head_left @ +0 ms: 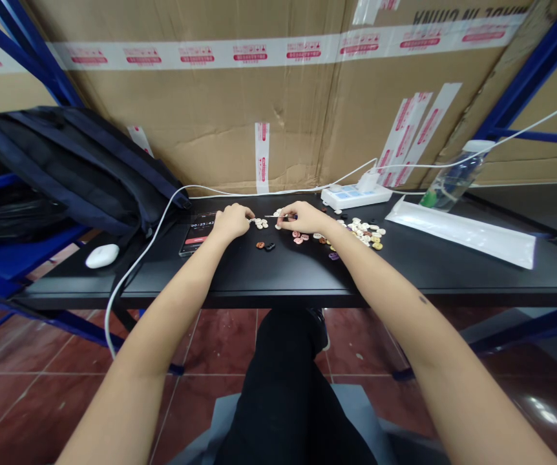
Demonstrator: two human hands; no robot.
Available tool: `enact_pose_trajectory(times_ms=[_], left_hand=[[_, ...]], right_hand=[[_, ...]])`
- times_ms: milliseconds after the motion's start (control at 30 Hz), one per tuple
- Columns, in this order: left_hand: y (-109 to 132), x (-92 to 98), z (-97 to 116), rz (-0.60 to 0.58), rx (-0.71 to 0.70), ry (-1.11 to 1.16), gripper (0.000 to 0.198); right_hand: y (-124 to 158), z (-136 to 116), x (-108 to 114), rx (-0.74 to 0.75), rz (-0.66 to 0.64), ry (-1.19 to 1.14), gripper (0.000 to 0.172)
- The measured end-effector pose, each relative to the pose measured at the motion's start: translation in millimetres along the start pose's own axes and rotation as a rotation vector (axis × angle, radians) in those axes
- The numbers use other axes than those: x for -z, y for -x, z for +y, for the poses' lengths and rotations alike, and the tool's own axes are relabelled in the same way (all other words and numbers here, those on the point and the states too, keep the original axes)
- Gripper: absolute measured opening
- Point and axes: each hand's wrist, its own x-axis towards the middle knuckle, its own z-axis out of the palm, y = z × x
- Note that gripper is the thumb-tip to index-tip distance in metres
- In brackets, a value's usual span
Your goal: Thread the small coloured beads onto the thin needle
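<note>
My left hand (232,221) is over the black table beside the phone, its thumb and fingers pinched at a small cluster of pale pink and white button-like pieces (261,223). What sits between those fingertips is too small to make out. Across from it, my right hand (304,217) is closed around a thin needle-like rod (273,216) that points left towards the other hand. A white piece (278,227) lies right at the right fingertips. Nearer the front edge are a brown piece (260,245) and a black piece (269,247). Pink pieces (299,237) rest below my right hand.
A mixed pile of pieces (363,231) spreads beside my right forearm. Behind it stand a white power strip (356,196), a tilted bottle (455,177) and a white packet (462,232). Leftward are a phone (196,234), white earbud case (103,256), backpack (79,168) and white cable (152,240).
</note>
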Motion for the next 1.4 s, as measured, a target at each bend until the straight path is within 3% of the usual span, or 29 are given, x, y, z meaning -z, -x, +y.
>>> enact_pose_trajectory(times_ms=[467, 967, 1200, 1400], left_hand=[[8.4, 14.7, 13.1, -0.116, 0.085, -0.154, 0.037], [7.9, 11.4, 14.5, -0.070, 0.055, -0.099, 0.031], [6.7, 8.9, 14.1, -0.074, 0.021, -0.104, 0.032], [4.8, 4.6, 11.5, -0.053, -0.041, -0.106, 0.034]], right_hand=[[1.4, -3.4, 3.4, 0.021, 0.031, 0.187, 0.019], [-4.0, 3.6, -2.2, 0.015, -0.071, 0.195, 0.036], [-2.8, -4.0, -3.5, -0.012, -0.006, 0.291, 0.041], [-3.2, 2.6, 3.0, -0.125, 0.204, 0.494, 0.037]])
